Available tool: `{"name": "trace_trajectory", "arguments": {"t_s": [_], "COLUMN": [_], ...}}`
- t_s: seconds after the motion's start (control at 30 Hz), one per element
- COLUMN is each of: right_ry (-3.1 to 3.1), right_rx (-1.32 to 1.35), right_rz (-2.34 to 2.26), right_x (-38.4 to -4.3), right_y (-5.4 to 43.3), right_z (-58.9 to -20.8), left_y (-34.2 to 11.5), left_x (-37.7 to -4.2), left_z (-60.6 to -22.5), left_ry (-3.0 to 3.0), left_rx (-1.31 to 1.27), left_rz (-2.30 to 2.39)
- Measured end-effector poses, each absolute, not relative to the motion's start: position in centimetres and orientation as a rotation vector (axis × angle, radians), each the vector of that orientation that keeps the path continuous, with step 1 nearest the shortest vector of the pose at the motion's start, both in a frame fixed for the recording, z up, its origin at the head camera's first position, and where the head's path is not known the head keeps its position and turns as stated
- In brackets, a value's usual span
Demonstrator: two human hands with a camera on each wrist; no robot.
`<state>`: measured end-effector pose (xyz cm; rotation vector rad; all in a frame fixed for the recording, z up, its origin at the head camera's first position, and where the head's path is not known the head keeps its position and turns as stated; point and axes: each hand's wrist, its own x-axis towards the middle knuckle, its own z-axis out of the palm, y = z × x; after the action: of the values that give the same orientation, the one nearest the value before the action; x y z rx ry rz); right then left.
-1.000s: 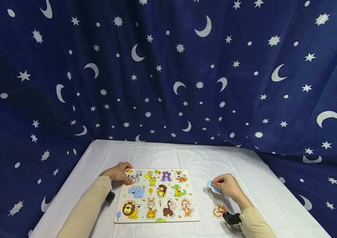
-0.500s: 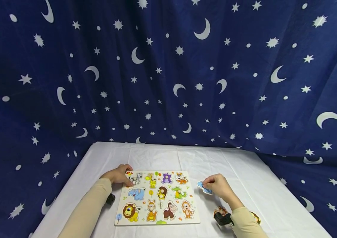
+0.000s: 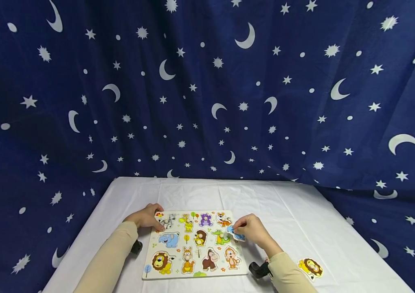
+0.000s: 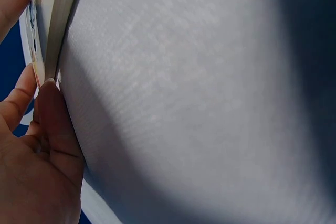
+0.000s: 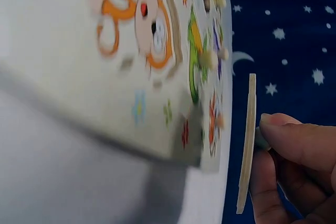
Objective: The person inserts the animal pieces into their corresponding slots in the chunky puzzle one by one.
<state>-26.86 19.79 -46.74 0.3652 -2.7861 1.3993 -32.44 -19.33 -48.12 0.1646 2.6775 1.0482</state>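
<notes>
A wooden animal puzzle board (image 3: pixel 194 274) lies on the table in the head view. My left hand (image 3: pixel 146 217) holds its far left corner, thumb on the top near the zebra, other fingers at the edge; the left wrist view shows fingertips against the board's side (image 4: pixel 58 24). My right hand (image 3: pixel 253 231) pinches a blue puzzle piece (image 3: pixel 236 234), probably the elephant, by its small knob above the board's right edge, near the crocodile (image 3: pixel 222 237). Seen edge-on in the right wrist view, that thin piece (image 5: pixel 246 150) is held apart from the board.
A lion piece (image 3: pixel 310 267) lies on the white tablecloth (image 3: pixel 339 244) to the right. Another piece is mostly hidden behind the right wrist and its black camera mount (image 3: pixel 260 269). Beyond the table hangs a dark blue curtain (image 3: pixel 200 134) with moons and stars.
My right hand has moved left with the blue piece, from the bare cloth to over the board's right edge. The lion piece has come into sight. My left hand stays at the corner.
</notes>
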Motion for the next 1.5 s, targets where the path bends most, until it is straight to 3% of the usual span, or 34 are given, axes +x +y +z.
{"name": "trace_trajectory", "arguments": {"t_s": [1.5], "right_ry": [-2.774], "right_rx": [0.688], "right_rz": [1.460], "right_x": [-26.7], "right_y": [9.1], "right_z": [-45.9], "left_y": [-19.3], "left_x": [-32.7], "left_z": [-48.4], "left_ry": [2.660], "left_rx": [0.147], "left_rz": [1.057]}}
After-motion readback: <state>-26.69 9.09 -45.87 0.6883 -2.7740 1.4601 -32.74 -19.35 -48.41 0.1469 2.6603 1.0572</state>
